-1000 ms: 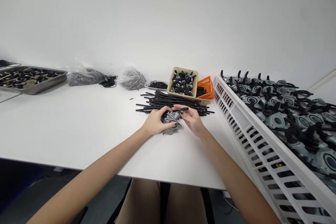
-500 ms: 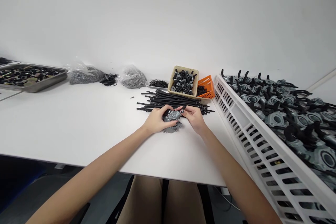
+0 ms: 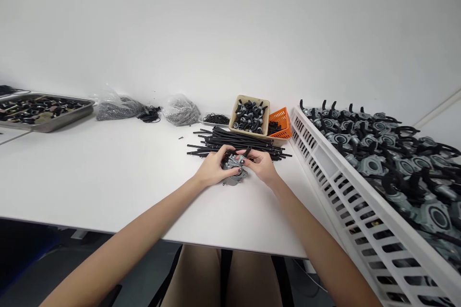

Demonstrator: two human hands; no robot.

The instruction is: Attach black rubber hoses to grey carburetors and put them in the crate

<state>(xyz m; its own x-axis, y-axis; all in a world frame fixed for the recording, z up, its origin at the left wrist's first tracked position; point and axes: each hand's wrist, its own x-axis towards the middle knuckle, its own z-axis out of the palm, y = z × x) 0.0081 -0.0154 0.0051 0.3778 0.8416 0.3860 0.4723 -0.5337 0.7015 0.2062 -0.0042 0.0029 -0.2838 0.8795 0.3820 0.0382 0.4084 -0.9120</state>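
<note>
My left hand (image 3: 211, 170) is wrapped round a grey metal carburetor (image 3: 234, 180) just above the white table, its thumb lying across the near side. At the carburetor's top right, my right hand (image 3: 263, 168) pinches a silver cap with a bent black rubber boot (image 3: 248, 152). The cap is against the carburetor's body; whether it is seated is hidden by my fingers. Just behind both hands lies a bundle of black rubber hoses (image 3: 230, 139).
A cream bin (image 3: 267, 129) of booted caps and an orange basket (image 3: 286, 124) stand behind the hoses. On the right, a white slotted crate (image 3: 324, 158) holds several carburetors. Leftward are clear bags (image 3: 182, 110), black rings (image 3: 149, 114) and a metal tray (image 3: 68, 117).
My right hand has shifted slightly left, closer in on the carburetor, and the black boot now stands more upright. My left hand keeps its hold. The view has tilted a little.
</note>
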